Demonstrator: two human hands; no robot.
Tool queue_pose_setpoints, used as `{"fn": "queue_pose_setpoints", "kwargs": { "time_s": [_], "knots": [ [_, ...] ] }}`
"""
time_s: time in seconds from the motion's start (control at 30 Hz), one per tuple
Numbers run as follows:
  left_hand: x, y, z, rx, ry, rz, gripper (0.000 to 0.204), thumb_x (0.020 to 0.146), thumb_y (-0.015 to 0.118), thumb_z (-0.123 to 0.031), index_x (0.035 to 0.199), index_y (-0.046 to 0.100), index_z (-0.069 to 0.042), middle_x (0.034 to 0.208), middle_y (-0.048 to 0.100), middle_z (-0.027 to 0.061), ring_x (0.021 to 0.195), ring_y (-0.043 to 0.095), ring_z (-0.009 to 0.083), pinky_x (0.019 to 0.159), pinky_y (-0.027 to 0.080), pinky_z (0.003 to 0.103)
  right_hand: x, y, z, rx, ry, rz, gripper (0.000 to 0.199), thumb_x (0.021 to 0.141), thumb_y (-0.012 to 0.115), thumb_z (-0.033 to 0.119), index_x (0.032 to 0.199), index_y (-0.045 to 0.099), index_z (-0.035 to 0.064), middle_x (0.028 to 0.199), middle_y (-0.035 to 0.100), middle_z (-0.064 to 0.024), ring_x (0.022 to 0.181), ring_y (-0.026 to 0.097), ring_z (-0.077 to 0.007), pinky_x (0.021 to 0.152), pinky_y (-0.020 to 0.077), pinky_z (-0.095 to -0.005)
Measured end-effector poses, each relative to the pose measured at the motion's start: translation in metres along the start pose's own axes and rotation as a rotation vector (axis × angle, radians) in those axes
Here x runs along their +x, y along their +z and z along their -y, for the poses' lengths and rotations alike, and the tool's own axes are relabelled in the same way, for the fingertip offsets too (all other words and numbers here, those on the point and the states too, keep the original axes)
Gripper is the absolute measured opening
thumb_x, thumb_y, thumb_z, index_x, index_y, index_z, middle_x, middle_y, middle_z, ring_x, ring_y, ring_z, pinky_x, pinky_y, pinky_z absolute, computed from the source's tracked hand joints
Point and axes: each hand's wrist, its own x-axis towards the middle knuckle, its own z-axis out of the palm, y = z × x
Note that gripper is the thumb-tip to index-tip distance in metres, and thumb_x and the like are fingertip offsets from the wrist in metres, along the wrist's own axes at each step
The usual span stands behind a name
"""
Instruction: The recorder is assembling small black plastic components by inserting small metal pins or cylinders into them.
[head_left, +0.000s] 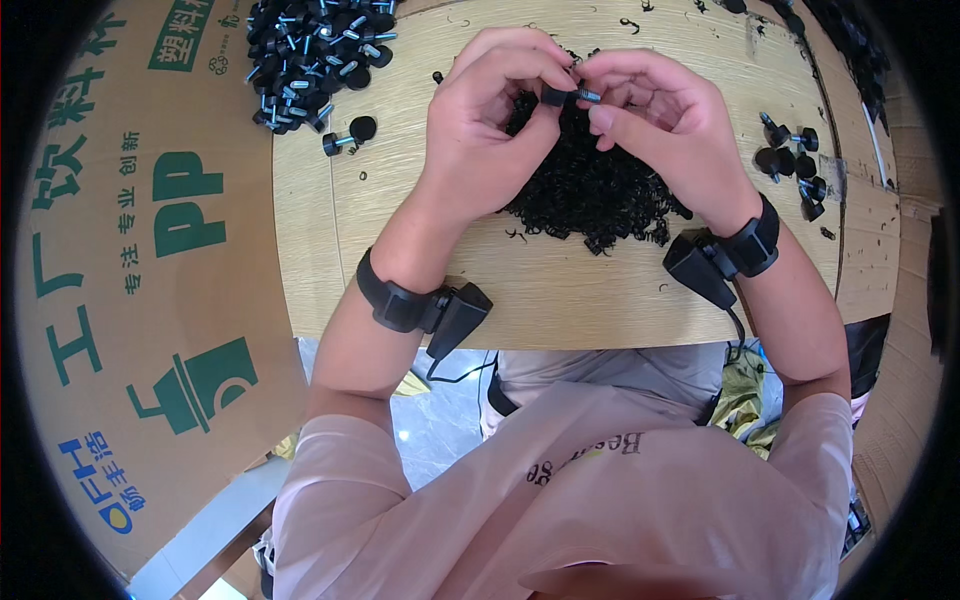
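Note:
My left hand (490, 120) and my right hand (655, 120) meet above the wooden table (380, 240), both pinching one small black knob screw (565, 96) with a bluish metal thread. The left fingers grip its black head, the right fingertips touch the threaded end. Right below the hands lies a heap of small black curled rings (590, 195). Each wrist carries a black band with a boxy device.
A pile of several black knob screws (315, 55) lies at the far left of the table, one stray screw (348, 135) beside it. Several more screws (792, 165) sit at the right. A big cardboard box (130, 270) with green print stands at the left.

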Motion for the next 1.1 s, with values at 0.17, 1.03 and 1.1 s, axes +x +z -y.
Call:
{"fn": "queue_pose_setpoints", "kwargs": {
  "time_s": [0.17,1.03,1.1],
  "knots": [
    [-0.001,0.005,-0.004,-0.015,-0.049,-0.008,0.036,0.079,0.054,0.022,0.108,0.057,0.001,0.119,0.053,0.0127,0.107,0.057,0.0187,0.087,0.050,0.029,-0.003,-0.002,0.001,-0.067,0.059,-0.014,0.023,0.089,0.064,0.000,0.113,0.064,-0.0030,0.097,0.068,-0.0070,0.081,0.063,-0.0095,0.074,0.0539,-0.0231],
    [0.001,0.005,-0.009,0.088,-0.071,0.019,0.030,0.080,0.068,0.013,0.110,0.064,0.007,0.111,0.061,0.0136,0.096,0.062,0.0174,0.081,0.054,0.028,0.000,-0.008,0.004,0.006,0.138,-0.076,0.018,0.091,0.061,0.002,0.108,0.065,-0.0028,0.089,0.067,-0.0051,0.077,0.062,-0.0080,0.070,0.0519,-0.0215],
    [0.000,0.004,-0.008,0.043,-0.129,-0.017,0.030,0.081,0.067,0.013,0.110,0.063,0.008,0.111,0.061,0.0140,0.096,0.063,0.0173,0.081,0.055,0.028,0.000,-0.007,0.004,0.013,0.131,-0.065,0.020,0.091,0.061,0.003,0.110,0.064,-0.0026,0.090,0.067,-0.0053,0.078,0.062,-0.0084,0.071,0.0522,-0.0219]
  ]
}}
